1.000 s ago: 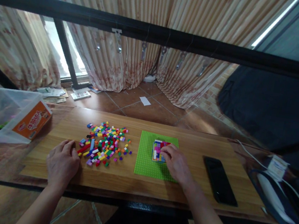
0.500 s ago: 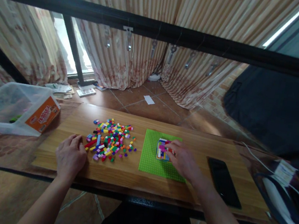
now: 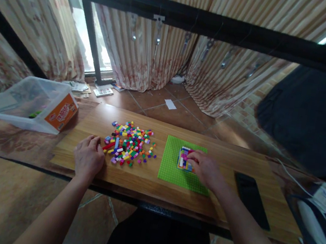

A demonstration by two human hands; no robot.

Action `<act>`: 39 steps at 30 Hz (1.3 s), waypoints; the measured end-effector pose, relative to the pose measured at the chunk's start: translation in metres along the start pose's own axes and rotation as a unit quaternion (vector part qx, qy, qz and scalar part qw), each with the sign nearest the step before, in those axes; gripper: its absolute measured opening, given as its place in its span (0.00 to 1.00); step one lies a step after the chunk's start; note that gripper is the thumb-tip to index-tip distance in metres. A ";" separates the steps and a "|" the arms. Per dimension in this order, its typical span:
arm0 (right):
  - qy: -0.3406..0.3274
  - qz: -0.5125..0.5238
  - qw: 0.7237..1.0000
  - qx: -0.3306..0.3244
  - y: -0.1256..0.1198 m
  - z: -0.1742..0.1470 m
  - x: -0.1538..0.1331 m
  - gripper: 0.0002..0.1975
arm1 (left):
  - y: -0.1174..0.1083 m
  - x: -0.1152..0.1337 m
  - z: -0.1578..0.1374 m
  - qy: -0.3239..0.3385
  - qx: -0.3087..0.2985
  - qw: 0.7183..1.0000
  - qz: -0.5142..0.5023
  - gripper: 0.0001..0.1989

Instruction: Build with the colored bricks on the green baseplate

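My right hand [image 3: 205,168] reaches over the green studded baseplate [image 3: 169,168], its thumb and fingers pinched together. At the fingertips is a small building brick, mostly hidden by them. They touch a rectangular block of colourful building bricks [image 3: 181,163] standing on the baseplate, with blue, white, yellow and pink pieces showing. My left hand [image 3: 88,159] rests on the wooden board with its fingers curled in and nothing visible in them. Right beside it lies a loose pile of small multicoloured bricks [image 3: 130,143].
A clear plastic bin [image 3: 33,111] with an orange label stands left of the wooden board [image 3: 138,180]. A black phone-like slab [image 3: 251,200] lies to the right, near a white cable. A dark metal bar [image 3: 180,11] crosses above, before curtains.
My view has shifted, so the board appears a little further right and higher. The right hand stays at the brick block, its fingertips slightly moved. The left hand keeps its place beside the pile.
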State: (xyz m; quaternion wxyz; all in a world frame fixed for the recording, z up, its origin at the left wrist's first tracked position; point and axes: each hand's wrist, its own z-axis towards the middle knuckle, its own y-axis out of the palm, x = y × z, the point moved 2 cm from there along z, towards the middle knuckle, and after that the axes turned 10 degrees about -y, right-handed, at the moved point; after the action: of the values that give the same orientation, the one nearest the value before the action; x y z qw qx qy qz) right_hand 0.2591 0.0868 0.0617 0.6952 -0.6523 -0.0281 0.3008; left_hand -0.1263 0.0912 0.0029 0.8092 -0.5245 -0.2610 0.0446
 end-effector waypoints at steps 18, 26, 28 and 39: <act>-0.066 -0.122 0.990 -0.031 0.003 0.003 0.005 0.11 | 0.001 0.000 -0.002 -0.005 -0.003 1.000 -0.014 0.18; -0.050 -0.138 0.989 -0.034 0.007 -0.001 0.004 0.12 | 0.001 -0.002 -0.002 0.000 -0.005 1.000 -0.017 0.18; -0.047 -0.151 0.987 -0.037 0.006 -0.001 0.004 0.12 | 0.001 -0.001 -0.003 -0.001 -0.007 1.000 -0.021 0.18; -0.052 -0.219 0.970 -0.096 0.003 0.003 -0.010 0.13 | -0.001 0.001 -0.003 -0.002 -0.006 1.000 -0.016 0.18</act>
State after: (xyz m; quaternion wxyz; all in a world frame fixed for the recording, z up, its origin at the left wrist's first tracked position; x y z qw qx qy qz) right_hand 0.2491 0.0848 0.0630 0.6761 -0.6770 -0.2350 0.1711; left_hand -0.1242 0.0883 0.0028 0.8064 -0.5248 -0.2708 0.0311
